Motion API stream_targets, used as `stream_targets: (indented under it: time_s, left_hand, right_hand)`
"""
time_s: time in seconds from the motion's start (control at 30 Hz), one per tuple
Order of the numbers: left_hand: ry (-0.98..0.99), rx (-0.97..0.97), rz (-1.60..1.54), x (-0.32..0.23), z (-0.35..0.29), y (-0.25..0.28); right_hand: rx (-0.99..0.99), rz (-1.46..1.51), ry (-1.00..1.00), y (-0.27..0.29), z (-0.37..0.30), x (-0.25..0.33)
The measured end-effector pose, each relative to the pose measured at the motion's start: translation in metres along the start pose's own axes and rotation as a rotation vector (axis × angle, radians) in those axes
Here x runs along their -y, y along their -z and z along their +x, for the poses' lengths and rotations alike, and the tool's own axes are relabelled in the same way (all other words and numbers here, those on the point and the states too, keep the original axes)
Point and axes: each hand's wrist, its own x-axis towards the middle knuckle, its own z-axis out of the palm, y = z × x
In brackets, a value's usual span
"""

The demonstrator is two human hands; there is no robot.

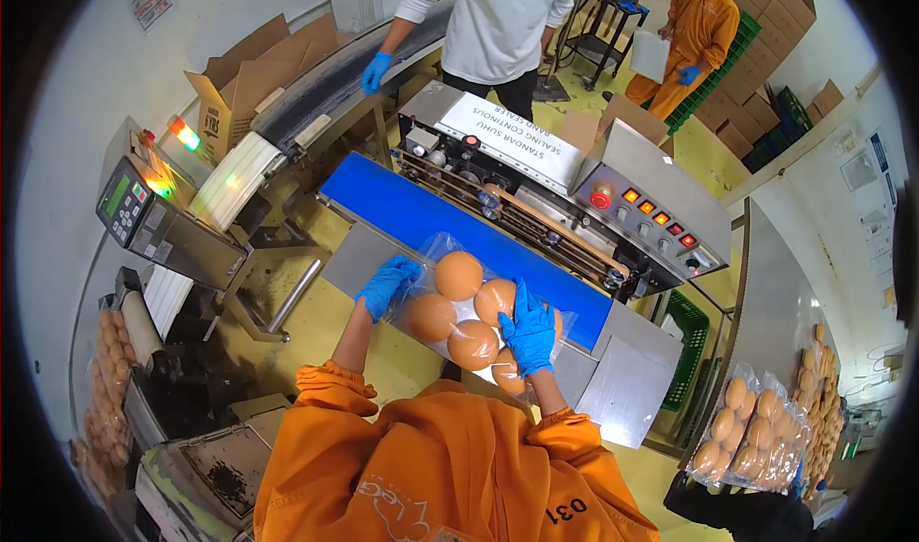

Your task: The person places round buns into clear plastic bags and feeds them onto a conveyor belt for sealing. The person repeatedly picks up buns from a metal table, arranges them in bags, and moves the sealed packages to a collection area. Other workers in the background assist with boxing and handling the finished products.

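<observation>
A clear plastic bag of round brown buns is held over the near edge of the blue conveyor belt. Several buns show through the film. My left hand, in a blue glove, is closed on the bag's left edge near its gathered film. Across the right side of the bag, my blue-gloved right hand grips it, thumb and fingers pressed against the buns. Beyond the belt stands a band sealing machine with rollers, lit buttons and a red knob.
Left of me stands a control unit with a lit signal lamp. More bagged buns lie on the steel table at right. A person in white stands behind the sealer; another in orange is farther back. A green crate sits below.
</observation>
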Motion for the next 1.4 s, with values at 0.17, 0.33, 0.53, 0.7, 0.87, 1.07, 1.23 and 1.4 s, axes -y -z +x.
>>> stream_targets:
  time_s: [0.17,0.33,0.53,0.7,0.87,1.07,1.23,1.4]
  left_hand:
    - [-0.045,0.016,-0.140,0.020,0.004,0.007]
    - [-0.029,-0.039,-0.121,0.040,0.015,0.013]
    - [0.145,0.169,-0.292,0.039,-0.002,0.013]
    - [0.204,0.205,-0.116,0.004,-0.027,-0.005]
    - [0.000,0.042,0.365,-0.003,-0.039,-0.026]
    - [-0.074,0.003,0.164,-0.001,-0.051,-0.056]
    - [-0.224,0.071,0.151,-0.017,-0.072,-0.088]
    - [-0.285,0.050,0.274,-0.009,-0.070,-0.091]
  right_hand:
    - [-0.089,-0.023,0.043,0.000,-0.002,0.001]
    - [-0.010,-0.026,0.009,0.000,-0.002,0.001]
    - [-0.021,-0.015,0.024,0.003,-0.003,0.001]
    - [-0.070,-0.008,0.062,0.001,-0.005,-0.002]
    - [0.108,-0.036,-0.128,0.005,-0.001,0.012]
    - [-0.026,0.465,-0.062,0.008,0.009,0.070]
    - [0.047,0.473,-0.094,0.007,0.007,0.088]
    - [-0.043,0.548,0.064,0.005,0.002,0.071]
